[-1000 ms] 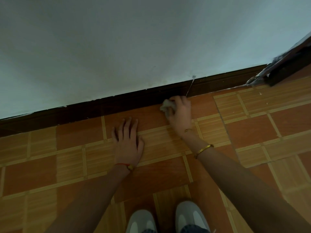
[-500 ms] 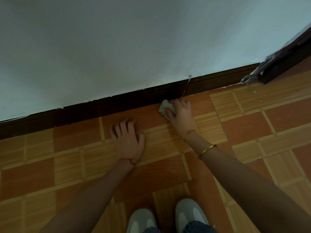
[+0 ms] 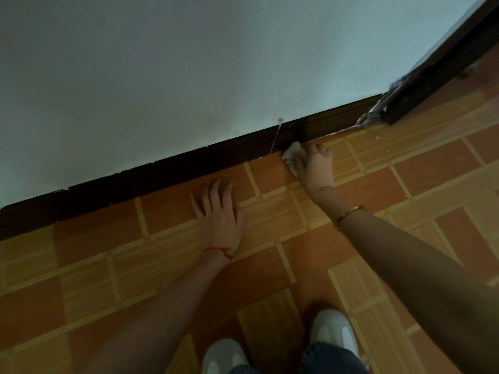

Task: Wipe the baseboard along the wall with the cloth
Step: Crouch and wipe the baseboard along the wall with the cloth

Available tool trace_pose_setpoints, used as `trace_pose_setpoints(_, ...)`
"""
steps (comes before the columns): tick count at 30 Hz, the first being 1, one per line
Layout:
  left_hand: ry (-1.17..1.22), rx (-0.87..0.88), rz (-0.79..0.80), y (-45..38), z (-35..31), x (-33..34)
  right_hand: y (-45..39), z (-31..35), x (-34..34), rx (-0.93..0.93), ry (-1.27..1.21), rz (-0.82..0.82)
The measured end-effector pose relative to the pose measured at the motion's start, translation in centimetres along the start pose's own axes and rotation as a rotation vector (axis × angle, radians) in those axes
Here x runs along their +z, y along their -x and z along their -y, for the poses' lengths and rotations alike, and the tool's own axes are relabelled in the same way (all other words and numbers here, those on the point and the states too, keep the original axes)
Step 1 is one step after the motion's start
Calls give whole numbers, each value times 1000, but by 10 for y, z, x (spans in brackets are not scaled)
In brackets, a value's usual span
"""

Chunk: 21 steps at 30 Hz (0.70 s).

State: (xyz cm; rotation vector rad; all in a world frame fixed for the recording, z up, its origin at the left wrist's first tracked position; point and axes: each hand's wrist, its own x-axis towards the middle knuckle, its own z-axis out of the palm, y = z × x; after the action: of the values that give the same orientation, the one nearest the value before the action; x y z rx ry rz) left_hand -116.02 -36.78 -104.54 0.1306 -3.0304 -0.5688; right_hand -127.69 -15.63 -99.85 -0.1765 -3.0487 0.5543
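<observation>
We look down from head height at a floor of orange-brown and tan wood-look tiles (image 3: 432,168) meeting a pale grey-white painted wall (image 3: 189,63). Along the join runs the dark brown wooden baseboard (image 3: 167,168), a slanting band that rises from the lower left edge of the view to the upper right.

Our right hand (image 3: 314,168) reaches forward with its fingers curled around a small crumpled white cloth (image 3: 293,157). The cloth sits at the foot of the baseboard, touching its lower edge where it meets the floor, and pokes out to the left of the fingers. A thin gold bangle (image 3: 349,213) circles the right wrist.

Our left hand (image 3: 220,211) lies flat on the floor tiles with its fingers straight and slightly spread, holding nothing, its fingertips a little short of the baseboard. A red string bracelet (image 3: 218,251) crosses that wrist.

Just left of the cloth, a thin pale wire or stick (image 3: 275,139) leans across the baseboard from a small mark on the wall. To the right of the cloth the baseboard continues a short way and ends at a dark wooden door frame (image 3: 432,74) with scuffed, pale-smeared paint at its base. To the left, a long run of baseboard stretches to the edge of the view with bare floor before it.

At the bottom, the toes of two white shoes (image 3: 332,330) rest on the tiles, with dark denim hems above them.
</observation>
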Motion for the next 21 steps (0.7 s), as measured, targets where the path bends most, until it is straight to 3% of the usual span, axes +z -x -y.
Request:
trace_pose_setpoints(5,-48,7,-7,1,-1,0,31,46,19,-258,-87,85)
trace_pose_setpoints(9,-57,7,-15,2,-1,0,31,40,18,-358,-71,76)
trace_pose_setpoints(16,-40,8,-17,1,0,1,-8,-22,-5,-107,6,-25)
trace_pose_setpoints(21,-48,0,-10,1,-2,2,-10,-11,-2,-83,0,-28)
